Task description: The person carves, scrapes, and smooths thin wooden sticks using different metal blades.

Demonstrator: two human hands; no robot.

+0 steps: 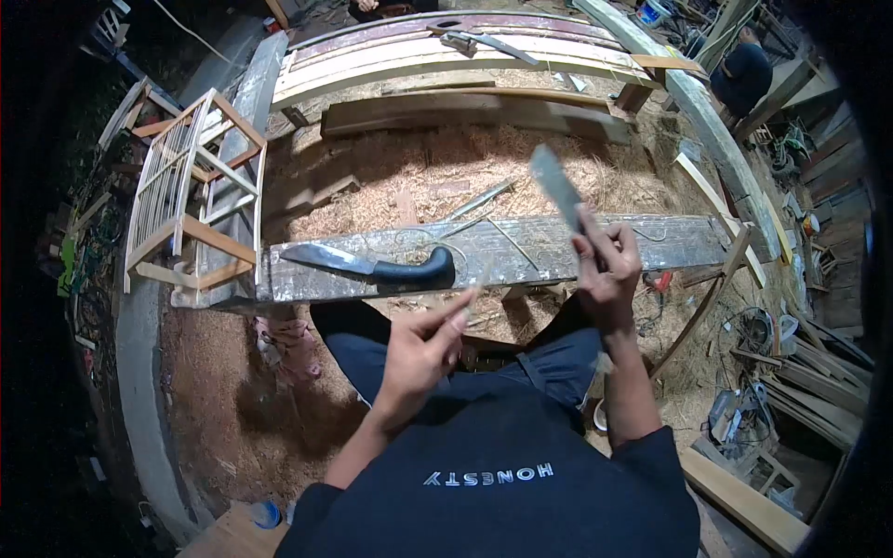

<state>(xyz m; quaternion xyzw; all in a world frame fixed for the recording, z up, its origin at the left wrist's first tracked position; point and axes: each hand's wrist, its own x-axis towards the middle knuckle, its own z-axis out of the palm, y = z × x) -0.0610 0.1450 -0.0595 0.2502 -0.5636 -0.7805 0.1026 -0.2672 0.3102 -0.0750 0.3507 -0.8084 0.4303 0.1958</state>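
Head view: shows a floor (233, 391) strewn with shavings, spreading around and beneath the work area. Carries a set of long pale boards (372, 70) across the top center. Runs a long, worn wooden desk (679, 246) across the middle, just beyond the seated lap. Includes another person (744, 74) in dark clothing at upper right. Stands a slatted wooden frame (219, 240) at left, near the desk's left end. Rests a black-handled knife (372, 268) flat on the desk, left of center, blade pointing left. Places a slender metal tool (479, 199) near the desk's far edge, just above center. Keeps the right hand (609, 270) closed around the lower end of a flat blade (555, 186), raised and tilted toward upper left. Pinches a thin pale strip (483, 279) in the left hand (417, 358), narrow between thumb and fingers, near the desk's front edge. Leaves thinner strips (513, 244) lying on the desk between both hands and the metal tool.
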